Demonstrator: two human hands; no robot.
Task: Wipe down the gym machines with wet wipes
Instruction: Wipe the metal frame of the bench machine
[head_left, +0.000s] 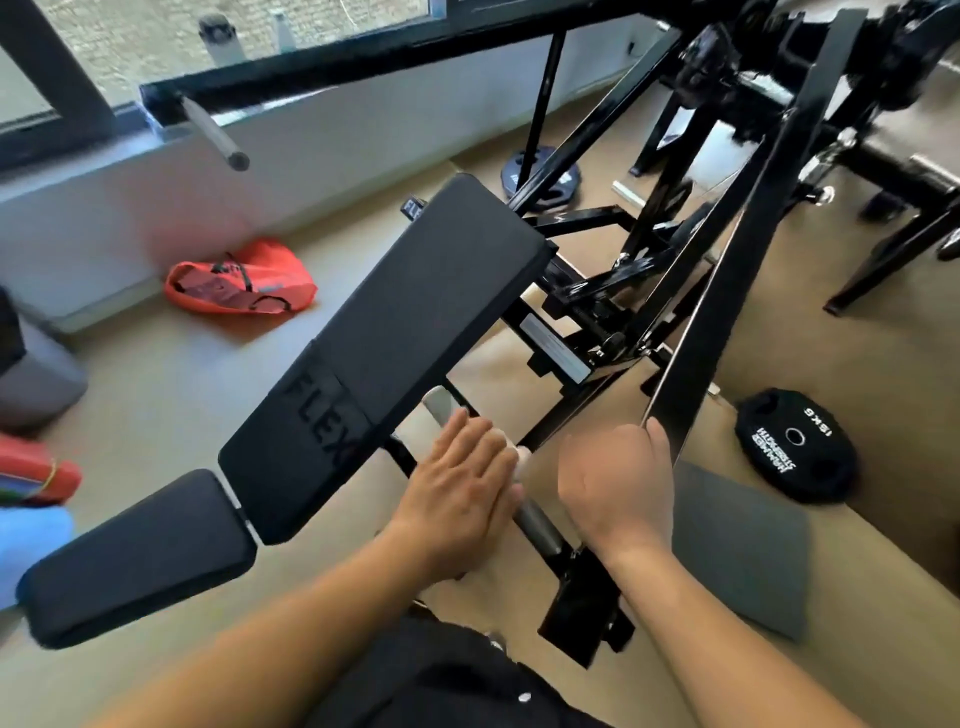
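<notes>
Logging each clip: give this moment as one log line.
left hand presses wipe on silver bar | right hand grips black frame arm | phase: wiping

Both forearms bare, coming up from bottom of view and angling in toward each other. L hand (462, 483) palm down, back to camera. Its fingers (480, 441) are together and fairly straight, laid across the handle (540, 525) w/ tips bending a little over its far side; thumb hidden. Bit of white wipe (522, 460) shows under the fingertips, pressed to the handle. L wrist roughly in line w/ forearm. R hand (615, 478) near L but not touching it, closed like a fist, back to camera. It grips lower end of frame bar (732, 291), thumb (658, 434) lying up along the bar's edge. R wrist approx. straight.
</notes>
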